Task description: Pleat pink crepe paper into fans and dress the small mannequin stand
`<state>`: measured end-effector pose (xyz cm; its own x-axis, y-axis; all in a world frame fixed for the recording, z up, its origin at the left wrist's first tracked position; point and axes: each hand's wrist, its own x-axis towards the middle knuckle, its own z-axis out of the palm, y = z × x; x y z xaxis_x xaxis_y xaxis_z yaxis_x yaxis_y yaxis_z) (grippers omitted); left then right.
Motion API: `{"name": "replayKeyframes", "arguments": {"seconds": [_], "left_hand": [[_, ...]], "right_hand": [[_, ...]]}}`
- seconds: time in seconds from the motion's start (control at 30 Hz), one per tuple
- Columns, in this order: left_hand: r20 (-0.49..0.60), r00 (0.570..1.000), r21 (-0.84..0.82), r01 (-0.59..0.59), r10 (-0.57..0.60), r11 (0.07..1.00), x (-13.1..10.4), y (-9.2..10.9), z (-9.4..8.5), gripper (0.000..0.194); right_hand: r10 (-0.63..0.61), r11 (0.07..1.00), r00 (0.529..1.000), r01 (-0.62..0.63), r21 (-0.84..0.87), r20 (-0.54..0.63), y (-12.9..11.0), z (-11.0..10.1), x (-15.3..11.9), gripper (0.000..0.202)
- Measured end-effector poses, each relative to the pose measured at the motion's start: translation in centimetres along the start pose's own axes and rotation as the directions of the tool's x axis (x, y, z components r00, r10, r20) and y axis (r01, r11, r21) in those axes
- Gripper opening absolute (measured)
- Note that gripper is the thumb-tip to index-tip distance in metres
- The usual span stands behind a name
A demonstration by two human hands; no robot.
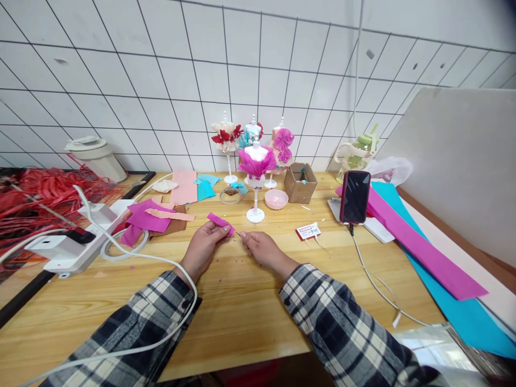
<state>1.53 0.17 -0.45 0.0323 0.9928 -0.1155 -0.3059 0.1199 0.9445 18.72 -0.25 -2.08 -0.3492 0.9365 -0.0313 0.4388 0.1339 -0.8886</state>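
Observation:
My left hand [204, 246] is closed on a folded strip of magenta crepe paper [220, 221], pinched between thumb and fingers. Just to the right, my right hand [262, 248] pinches a thin, dark, needle-like piece [237, 233] whose tip points at the paper's end. Whether that tip touches the paper is too small to tell. Beyond my hands stands a small white dress-form stand [255, 200] wearing a ruffled magenta paper bodice [258, 163]. Tiny magenta scraps lie on the table [237, 301] around and below my hands.
Several dressed forms [228, 134] stand at the back, near a pink bowl [276, 199] and a cardboard box [301, 184]. Paper pieces [151, 215] and a power strip [80, 247] lie left. A phone [355, 197] and paper rolls [423, 242] are right. A white cable [195, 301] crosses my left sleeve.

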Motion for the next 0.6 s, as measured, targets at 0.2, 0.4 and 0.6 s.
{"name": "replayKeyframes", "arguments": {"seconds": [0.2,0.4,0.6], "left_hand": [[-0.003,1.0,0.0,0.023,-0.023,1.0,-0.05,0.02,0.03,0.027],[0.002,0.999,-0.003,0.036,-0.036,0.999,-0.05,0.03,0.15,0.027],[-0.016,1.0,0.017,0.007,-0.007,1.0,-0.33,0.36,0.47,0.027]], "right_hand": [[0.01,0.998,1.0,-0.008,0.068,-0.025,0.13,0.35,-0.13,0.049],[0.04,0.996,0.999,-0.04,0.077,-0.008,0.21,0.39,-0.14,0.05],[0.032,0.998,0.999,-0.031,0.063,-0.016,0.26,0.38,-0.05,0.049]]}}
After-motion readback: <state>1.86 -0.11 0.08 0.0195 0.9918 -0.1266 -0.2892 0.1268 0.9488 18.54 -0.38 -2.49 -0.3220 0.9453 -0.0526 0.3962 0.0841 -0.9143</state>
